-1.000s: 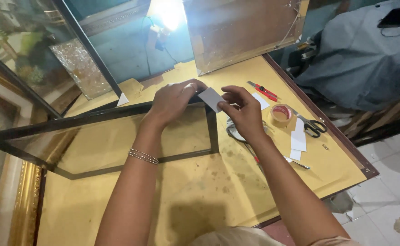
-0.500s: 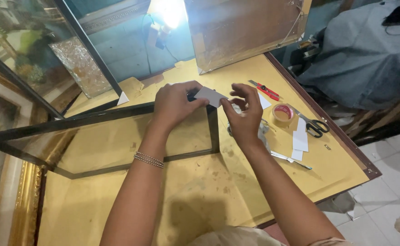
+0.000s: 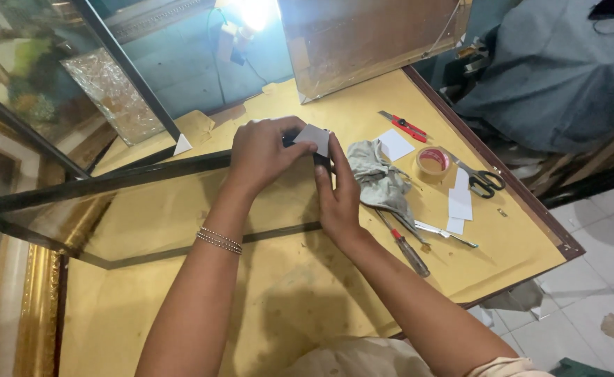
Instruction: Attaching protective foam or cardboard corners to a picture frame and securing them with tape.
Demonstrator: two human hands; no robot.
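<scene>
My left hand (image 3: 264, 152) pinches a small grey card corner piece (image 3: 312, 138) onto the far right corner of a dark picture frame with glass (image 3: 132, 178). A bracelet sits on that wrist. My right hand (image 3: 338, 197) lies flat and upright against the frame's right edge just below the card, fingers pointing away from me. The frame rests tilted over a yellow tabletop (image 3: 272, 293).
Right of my hands lie a grey rag (image 3: 380, 174), a screwdriver (image 3: 406, 249), a tape roll (image 3: 433, 161), scissors (image 3: 481, 180), a red utility knife (image 3: 405, 126) and white card pieces (image 3: 459, 203). A glass panel (image 3: 363, 42) leans at the back. Gilt frames (image 3: 38, 307) stand at left.
My right hand has let go of the card and dropped down to press along the frame's right edge. My left hand stays on the corner, keeping the card there.
</scene>
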